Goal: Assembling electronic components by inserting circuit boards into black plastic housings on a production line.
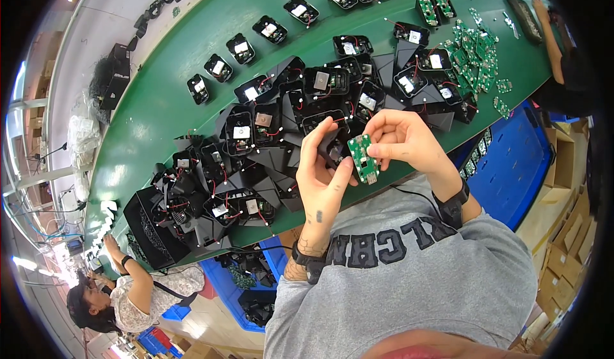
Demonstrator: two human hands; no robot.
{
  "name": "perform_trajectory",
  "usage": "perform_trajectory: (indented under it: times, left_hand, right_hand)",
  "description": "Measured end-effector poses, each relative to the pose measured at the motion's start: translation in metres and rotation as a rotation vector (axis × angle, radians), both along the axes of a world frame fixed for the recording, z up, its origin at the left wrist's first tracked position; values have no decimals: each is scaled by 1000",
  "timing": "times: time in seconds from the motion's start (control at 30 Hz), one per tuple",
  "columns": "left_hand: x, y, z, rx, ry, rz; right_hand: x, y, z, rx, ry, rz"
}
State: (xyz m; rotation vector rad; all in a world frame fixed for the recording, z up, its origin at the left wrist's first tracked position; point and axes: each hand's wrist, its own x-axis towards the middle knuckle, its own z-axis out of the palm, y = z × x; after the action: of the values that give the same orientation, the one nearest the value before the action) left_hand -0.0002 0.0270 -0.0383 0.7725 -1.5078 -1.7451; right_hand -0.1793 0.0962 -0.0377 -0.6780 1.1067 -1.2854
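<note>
A small green circuit board (pixel 362 159) with a metal port at its lower end is pinched between the thumb and fingers of my right hand (pixel 409 143). Just left of it, my left hand (pixel 323 176) curls its thumb and fingers around a black plastic housing (pixel 334 148); part of the housing is hidden by the hand. Beyond both hands, many open black housings (pixel 326 80) lie heaped on the green bench, with white or silver blocks and red and black wires inside.
Loose green circuit boards (pixel 473 55) are piled at the right. A row of housings (pixel 268 30) lines the far side of the green bench (pixel 160 96). Blue bins (pixel 505 173) stand below its near edge. Co-workers are at the left (pixel 128 295) and far right (pixel 556 52).
</note>
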Motion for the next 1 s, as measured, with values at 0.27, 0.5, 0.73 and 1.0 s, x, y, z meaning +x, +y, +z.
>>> perform_trajectory:
  times: [0.27,0.5,0.73,1.0]
  left_hand:
    - [-1,3,7,91,51,-4]
    - [-3,4,3,32,68,-15]
    - [-3,8,4,105,58,-19]
    - [-1,5,0,364,339,-221]
  right_hand:
    - [2,5,0,-233,-115,-280]
    - [13,9,15,-211,15,-196]
    - [7,5,5,-127,48,-165]
    - [15,6,8,-86,93,-131]
